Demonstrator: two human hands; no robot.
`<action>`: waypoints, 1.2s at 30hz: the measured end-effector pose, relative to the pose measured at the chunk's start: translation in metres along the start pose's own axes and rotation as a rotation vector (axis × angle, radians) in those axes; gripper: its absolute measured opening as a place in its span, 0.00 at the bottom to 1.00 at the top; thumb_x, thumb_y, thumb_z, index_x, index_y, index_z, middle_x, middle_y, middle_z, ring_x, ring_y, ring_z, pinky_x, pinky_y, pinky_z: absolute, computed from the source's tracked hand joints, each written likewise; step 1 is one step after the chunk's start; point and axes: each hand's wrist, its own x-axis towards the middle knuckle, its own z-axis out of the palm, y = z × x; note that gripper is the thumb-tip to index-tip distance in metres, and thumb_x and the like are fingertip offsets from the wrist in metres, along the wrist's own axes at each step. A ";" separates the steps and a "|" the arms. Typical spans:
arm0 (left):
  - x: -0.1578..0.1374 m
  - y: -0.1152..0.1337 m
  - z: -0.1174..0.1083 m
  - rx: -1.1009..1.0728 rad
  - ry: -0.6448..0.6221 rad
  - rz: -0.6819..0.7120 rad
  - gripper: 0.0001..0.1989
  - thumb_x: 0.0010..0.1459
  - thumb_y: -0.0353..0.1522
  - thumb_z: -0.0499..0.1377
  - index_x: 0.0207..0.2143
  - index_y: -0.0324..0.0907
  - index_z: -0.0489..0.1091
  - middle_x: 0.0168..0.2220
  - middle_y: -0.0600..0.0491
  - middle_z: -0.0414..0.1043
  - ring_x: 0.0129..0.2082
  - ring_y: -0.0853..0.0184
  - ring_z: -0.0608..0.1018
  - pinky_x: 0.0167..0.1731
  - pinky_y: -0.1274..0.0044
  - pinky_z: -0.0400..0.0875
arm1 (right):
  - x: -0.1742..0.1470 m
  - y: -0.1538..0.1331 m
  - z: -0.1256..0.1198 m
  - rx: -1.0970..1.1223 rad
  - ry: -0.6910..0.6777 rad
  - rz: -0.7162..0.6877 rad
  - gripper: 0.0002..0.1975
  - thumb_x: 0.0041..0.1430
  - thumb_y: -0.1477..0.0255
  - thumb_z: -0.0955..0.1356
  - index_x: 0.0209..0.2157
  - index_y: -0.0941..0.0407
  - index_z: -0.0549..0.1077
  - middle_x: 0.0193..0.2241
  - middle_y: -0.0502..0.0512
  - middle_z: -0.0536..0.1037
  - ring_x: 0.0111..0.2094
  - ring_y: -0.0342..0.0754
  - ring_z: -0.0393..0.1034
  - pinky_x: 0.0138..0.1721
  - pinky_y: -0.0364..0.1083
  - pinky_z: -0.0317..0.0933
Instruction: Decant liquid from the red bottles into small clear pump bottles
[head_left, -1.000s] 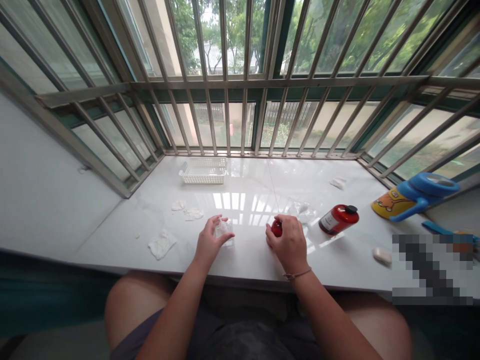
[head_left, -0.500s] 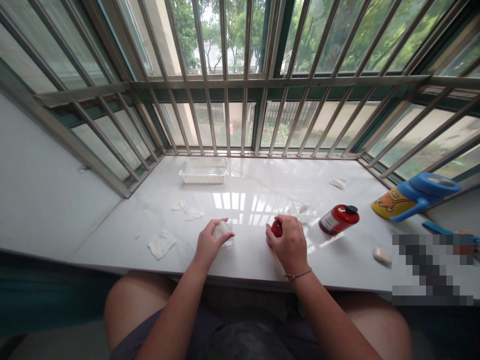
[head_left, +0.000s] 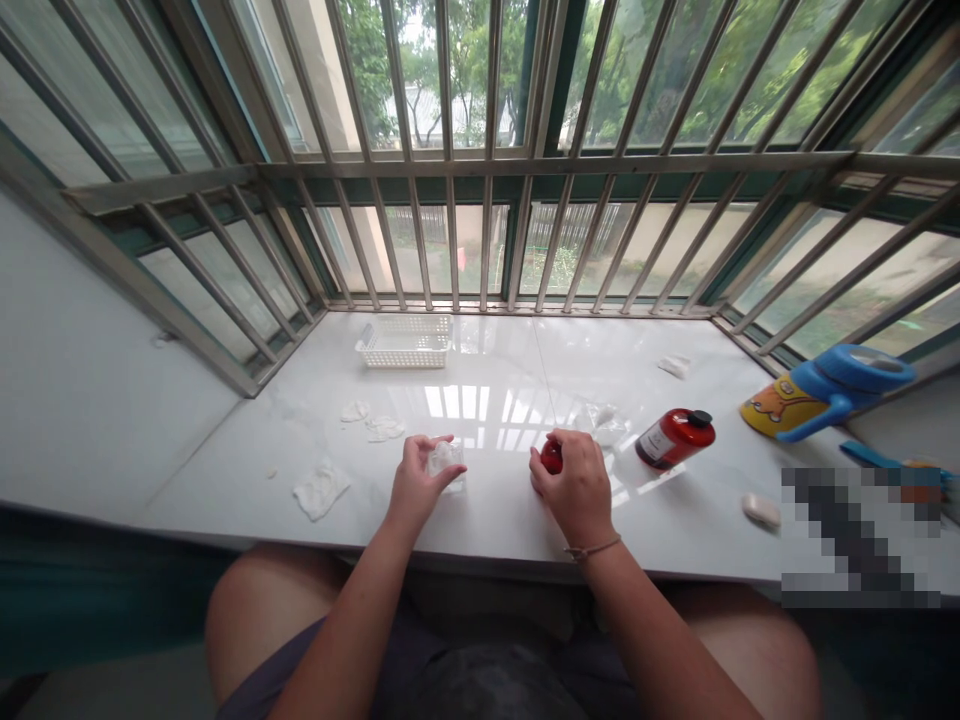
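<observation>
A: Landmark?

B: Red bottle (head_left: pixel 675 438), black cap, pale label. All positions off that, seen from the person's seat. Everything's on a white, glossy tabletop (head_left: pixel 495 525).

A: Left hand?

B: Left hand (head_left: pixel 414 484) is well left of the bottle. Grip clamped on a small clear container (head_left: pixel 448 460), thumb on the near side, fingers on the far side. Contents: can't tell, see-through and too small. Lifted or resting: can't tell either.

A: Right?

B: Right hand (head_left: pixel 579 478) is just left of the bottle, not touching it. Grip clamped on a shiny red object (head_left: pixel 551 457), fingers curled over it, most of it hidden. Thin bracelet (head_left: pixel 592 550) on that wrist. Hands are apart, bare tabletop between them.

A: What else is near?

B: Crumpled clear wrap (head_left: pixel 606 425) just left of the bottle, near the right hand. White wad (head_left: pixel 673 366) beyond the bottle. Blue-and-yellow cup (head_left: pixel 787 408) with handle to its right. Pale rounded object (head_left: pixel 761 511) right and nearer the person; a blurred patch covers what's beside it.

A: Far left?

B: White perforated basket (head_left: pixel 405 358), left of and beyond the bottle, window side. Crumpled white sheet (head_left: pixel 321 490) far left of the bottle, slightly nearer the person.
</observation>
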 end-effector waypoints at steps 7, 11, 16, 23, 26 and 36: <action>0.000 0.002 -0.019 0.210 -0.148 0.165 0.20 0.69 0.46 0.62 0.59 0.50 0.74 0.73 0.46 0.62 0.74 0.53 0.65 0.72 0.59 0.61 | 0.000 0.000 -0.001 -0.001 -0.025 0.008 0.12 0.67 0.71 0.71 0.49 0.53 0.68 0.39 0.56 0.75 0.43 0.55 0.69 0.51 0.56 0.68; 0.000 0.016 -0.023 0.312 -0.121 0.242 0.15 0.69 0.46 0.62 0.49 0.48 0.78 0.70 0.46 0.66 0.72 0.51 0.67 0.72 0.55 0.60 | 0.001 0.000 -0.001 0.005 -0.022 0.011 0.11 0.67 0.71 0.71 0.48 0.53 0.69 0.39 0.56 0.75 0.43 0.55 0.69 0.51 0.56 0.67; 0.003 0.034 -0.020 0.181 -0.007 0.254 0.16 0.65 0.48 0.67 0.45 0.47 0.79 0.66 0.44 0.71 0.68 0.49 0.72 0.69 0.56 0.67 | 0.001 0.000 -0.001 0.021 -0.024 0.017 0.11 0.67 0.71 0.71 0.49 0.53 0.69 0.39 0.56 0.75 0.42 0.55 0.69 0.50 0.56 0.67; 0.005 0.044 -0.022 -0.005 0.008 0.177 0.17 0.62 0.46 0.69 0.47 0.47 0.81 0.67 0.44 0.69 0.69 0.50 0.71 0.68 0.59 0.69 | 0.000 0.000 -0.001 0.028 -0.027 0.011 0.11 0.67 0.71 0.70 0.49 0.52 0.69 0.40 0.57 0.75 0.43 0.56 0.70 0.50 0.57 0.67; 0.002 0.049 -0.027 -0.079 -0.002 0.172 0.17 0.59 0.44 0.72 0.44 0.45 0.80 0.68 0.44 0.67 0.67 0.50 0.73 0.67 0.58 0.70 | 0.001 0.000 -0.002 0.024 -0.027 0.007 0.11 0.67 0.71 0.71 0.49 0.52 0.68 0.39 0.56 0.75 0.42 0.55 0.69 0.50 0.56 0.67; 0.013 0.057 -0.052 -0.206 0.157 0.191 0.19 0.62 0.46 0.70 0.48 0.44 0.80 0.65 0.43 0.72 0.64 0.51 0.76 0.64 0.59 0.73 | 0.000 0.002 0.001 0.021 -0.002 -0.009 0.11 0.67 0.71 0.71 0.49 0.52 0.69 0.39 0.56 0.76 0.42 0.56 0.70 0.48 0.56 0.67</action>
